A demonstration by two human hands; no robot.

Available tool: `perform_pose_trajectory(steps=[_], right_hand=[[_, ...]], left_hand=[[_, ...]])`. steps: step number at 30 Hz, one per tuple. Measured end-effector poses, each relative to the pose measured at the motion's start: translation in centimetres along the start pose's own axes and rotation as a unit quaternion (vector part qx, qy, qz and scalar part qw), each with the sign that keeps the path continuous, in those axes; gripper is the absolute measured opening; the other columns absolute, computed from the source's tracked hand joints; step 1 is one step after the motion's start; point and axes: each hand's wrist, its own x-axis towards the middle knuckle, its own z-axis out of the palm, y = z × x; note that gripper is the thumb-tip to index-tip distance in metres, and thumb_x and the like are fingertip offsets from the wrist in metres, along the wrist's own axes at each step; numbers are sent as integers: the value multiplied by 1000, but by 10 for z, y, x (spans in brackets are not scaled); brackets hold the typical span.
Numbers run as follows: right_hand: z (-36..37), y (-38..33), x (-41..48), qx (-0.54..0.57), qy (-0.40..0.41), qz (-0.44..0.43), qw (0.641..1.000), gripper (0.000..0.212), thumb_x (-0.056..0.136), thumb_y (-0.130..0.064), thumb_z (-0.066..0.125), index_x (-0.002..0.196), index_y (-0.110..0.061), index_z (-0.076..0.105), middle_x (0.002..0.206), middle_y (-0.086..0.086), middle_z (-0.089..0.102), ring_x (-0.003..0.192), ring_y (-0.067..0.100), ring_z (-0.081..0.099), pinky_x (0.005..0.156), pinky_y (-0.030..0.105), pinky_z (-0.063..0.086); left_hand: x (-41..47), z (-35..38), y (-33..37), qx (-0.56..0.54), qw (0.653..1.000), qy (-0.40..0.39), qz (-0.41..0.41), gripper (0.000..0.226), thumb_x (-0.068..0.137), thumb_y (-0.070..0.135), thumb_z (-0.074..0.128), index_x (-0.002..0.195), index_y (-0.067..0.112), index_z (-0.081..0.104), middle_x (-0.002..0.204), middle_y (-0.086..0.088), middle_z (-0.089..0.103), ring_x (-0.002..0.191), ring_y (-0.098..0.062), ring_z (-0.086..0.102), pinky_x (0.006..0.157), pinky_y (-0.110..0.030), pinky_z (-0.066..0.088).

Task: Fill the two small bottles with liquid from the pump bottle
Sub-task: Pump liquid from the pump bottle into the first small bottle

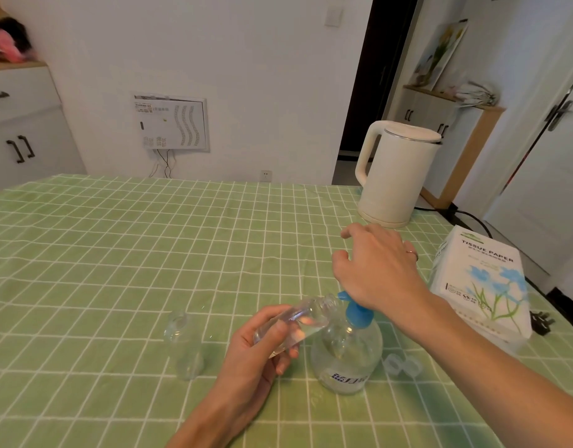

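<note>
My left hand (262,337) grips a small bottle (298,321) tilted at the spout (342,296) to catch liquid; my right hand (375,270), loosely open, presses the pump bottle (346,357).

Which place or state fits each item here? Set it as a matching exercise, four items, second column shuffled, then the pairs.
Items
1. small bottle in the left hand
2. other small bottle
3. clear caps
4. kettle

Places or states
A. lying right of the pump bottle
B. standing farthest back
C. tilted, mouth at the blue nozzle
D. upright, left of the pump bottle

Pairs: 1-C, 2-D, 3-A, 4-B
</note>
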Motion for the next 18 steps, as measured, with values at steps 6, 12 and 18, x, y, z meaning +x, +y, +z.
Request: perform_pose_trajectory(steps=[6, 12, 18], right_hand=[[5, 3, 1, 47, -47, 34, 997, 42, 96, -33, 43, 136, -27, 56, 136, 0, 57, 123, 29, 48, 106, 53, 39], [8, 4, -1, 50, -49, 36, 997, 36, 95, -32, 45, 127, -27, 60, 132, -2, 60, 118, 27, 52, 103, 50, 40], [0, 2, -1, 20, -4, 15, 1000, 41, 94, -34, 43, 132, -25, 59, 122, 1, 62, 114, 28, 53, 104, 52, 41]], left_hand=[[2, -3, -3, -1, 1000, -2, 2, 64, 56, 48, 99, 105, 11, 79, 77, -7, 70, 55, -11, 58, 44, -17, 44], [1, -4, -4, 0, 1000, -2, 1, 66, 57, 47, 99, 107, 9, 78, 79, -9, 70, 56, -12, 59, 45, -18, 44], [1, -4, -4, 1, 1000, -6, 5, 65, 58, 46, 99, 108, 9, 78, 80, -8, 71, 56, -12, 59, 44, -18, 44]])
